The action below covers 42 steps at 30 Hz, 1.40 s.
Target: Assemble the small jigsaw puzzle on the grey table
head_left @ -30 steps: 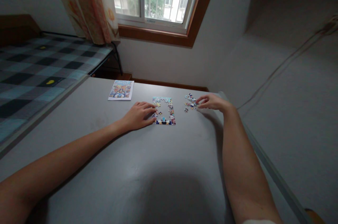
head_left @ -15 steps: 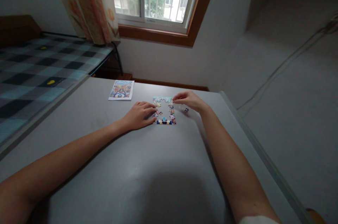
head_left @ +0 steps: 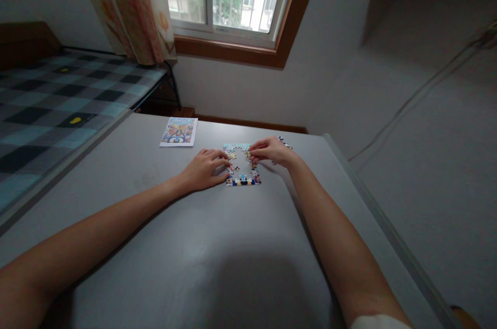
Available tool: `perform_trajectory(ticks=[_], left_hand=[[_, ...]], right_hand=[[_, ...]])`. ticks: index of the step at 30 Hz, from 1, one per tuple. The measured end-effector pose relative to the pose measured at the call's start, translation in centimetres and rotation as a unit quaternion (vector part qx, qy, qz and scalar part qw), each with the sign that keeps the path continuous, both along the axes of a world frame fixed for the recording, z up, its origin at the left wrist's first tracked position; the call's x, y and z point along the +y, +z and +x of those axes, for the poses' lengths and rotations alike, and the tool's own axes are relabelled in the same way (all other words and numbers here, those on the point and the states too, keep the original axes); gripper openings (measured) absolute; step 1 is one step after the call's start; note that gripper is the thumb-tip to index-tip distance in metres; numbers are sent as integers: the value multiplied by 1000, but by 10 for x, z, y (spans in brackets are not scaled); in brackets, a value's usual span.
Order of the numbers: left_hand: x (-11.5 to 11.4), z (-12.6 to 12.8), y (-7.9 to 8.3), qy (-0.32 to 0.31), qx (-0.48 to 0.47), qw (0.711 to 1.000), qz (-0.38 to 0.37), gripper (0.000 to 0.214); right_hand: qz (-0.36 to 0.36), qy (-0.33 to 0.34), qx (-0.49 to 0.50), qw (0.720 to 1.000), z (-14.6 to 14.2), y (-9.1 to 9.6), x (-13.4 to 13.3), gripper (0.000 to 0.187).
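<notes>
Right hand (head_left: 272, 151) moved from loose pieces (head_left: 284, 143) to puzzle frame (head_left: 243, 180), right edge — grip pinched, piece too small to see; left hand (head_left: 205, 168) rests unclenched, bracing left edge.

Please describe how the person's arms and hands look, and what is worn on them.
Both forearms are bare. The left hand and the right hand wear no gloves, and I see no watch, ring or bracelet. Only a white cloth edge, probably a sleeve, shows at the right upper arm.
</notes>
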<state>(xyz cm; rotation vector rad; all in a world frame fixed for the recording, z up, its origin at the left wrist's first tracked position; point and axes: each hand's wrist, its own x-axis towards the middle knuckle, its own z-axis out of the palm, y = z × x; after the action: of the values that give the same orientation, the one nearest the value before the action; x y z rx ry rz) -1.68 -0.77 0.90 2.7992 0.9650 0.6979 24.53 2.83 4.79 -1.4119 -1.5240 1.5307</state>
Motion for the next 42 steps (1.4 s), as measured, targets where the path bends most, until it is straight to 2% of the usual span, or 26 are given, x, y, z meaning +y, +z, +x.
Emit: perform_trajectory(ticks=[16, 22, 35, 42], left_hand=[[2, 1, -4, -5, 3, 1000, 0, 33], [0, 2, 0, -10, 2, 1000, -4, 33], [0, 2, 1, -15, -2, 1000, -10, 32], [1, 1, -1, -15, -1, 1000, -6, 33]], right_hand=[[-15, 25, -10, 1000, 0, 2, -3, 7], [-19, 19, -9, 1000, -2, 0, -2, 5], [-47, 14, -18, 999, -9, 2, -4, 8], [-33, 30, -16, 999, -10, 1, -5, 8]])
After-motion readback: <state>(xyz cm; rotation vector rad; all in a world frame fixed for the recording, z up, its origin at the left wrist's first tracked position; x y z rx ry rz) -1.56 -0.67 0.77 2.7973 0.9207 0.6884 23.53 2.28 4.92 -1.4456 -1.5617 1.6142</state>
